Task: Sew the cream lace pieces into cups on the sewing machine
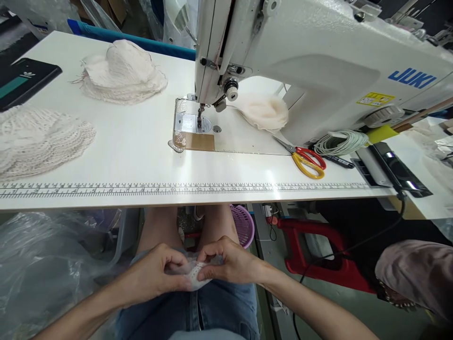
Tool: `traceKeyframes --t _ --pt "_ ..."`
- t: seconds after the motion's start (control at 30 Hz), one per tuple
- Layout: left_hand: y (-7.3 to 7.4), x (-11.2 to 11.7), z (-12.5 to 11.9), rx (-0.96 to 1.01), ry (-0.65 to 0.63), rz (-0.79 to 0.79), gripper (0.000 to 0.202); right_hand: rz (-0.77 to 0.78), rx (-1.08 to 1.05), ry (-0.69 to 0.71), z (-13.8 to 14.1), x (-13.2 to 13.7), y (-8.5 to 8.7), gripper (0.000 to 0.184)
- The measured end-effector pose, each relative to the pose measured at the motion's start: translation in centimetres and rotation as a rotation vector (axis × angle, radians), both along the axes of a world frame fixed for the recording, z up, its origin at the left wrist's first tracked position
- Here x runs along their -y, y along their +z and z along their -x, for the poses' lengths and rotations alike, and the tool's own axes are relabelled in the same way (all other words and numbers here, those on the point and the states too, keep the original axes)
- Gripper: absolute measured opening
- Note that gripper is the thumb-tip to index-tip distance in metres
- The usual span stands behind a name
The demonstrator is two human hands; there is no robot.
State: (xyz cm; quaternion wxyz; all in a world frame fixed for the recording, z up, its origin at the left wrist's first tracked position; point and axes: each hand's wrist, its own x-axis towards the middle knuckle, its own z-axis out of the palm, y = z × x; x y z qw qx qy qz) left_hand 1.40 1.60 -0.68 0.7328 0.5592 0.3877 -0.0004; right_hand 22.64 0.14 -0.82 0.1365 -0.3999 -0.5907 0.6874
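Over my lap, below the table edge, both hands pinch a small white piece of fabric (196,276) dotted with tiny holes. My left hand (166,271) grips its left side between thumb and fingers. From the right, my right hand (224,264) pinches the same piece, the two thumbs close together. Part of the fabric is hidden behind my fingers. On the table above stands a white sewing machine (318,56), its presser foot (200,118) over the needle plate. A cream fabric piece (265,112) lies on the machine bed.
Stacked cream fabric pieces (123,73) sit at the back left, with a lacy stack (42,141) nearer. Red-and-yellow scissors (306,160) and a coiled white cord (341,142) lie at right. A ruler strip (177,189) lines the front edge. Another person's sleeve (417,274) shows lower right.
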Motion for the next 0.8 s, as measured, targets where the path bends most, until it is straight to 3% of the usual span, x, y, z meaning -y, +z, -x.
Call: traceKeyframes --t 0.13,0.33,0.8 --pt "0.1 0.1 -0.4 -0.049 0.014 -0.015 0.029 -0.005 -0.015 -0.001 -0.4 0.0 -0.1 0.028" --pt "0.1 0.2 -0.4 -0.078 -0.008 0.006 0.028 0.188 -0.127 -0.012 -0.3 -0.3 -0.6 0.032" --pt "0.0 -0.7 0.9 -0.055 0.016 0.142 0.027 0.253 -0.182 -0.026 -0.2 -0.8 -1.5 0.023"
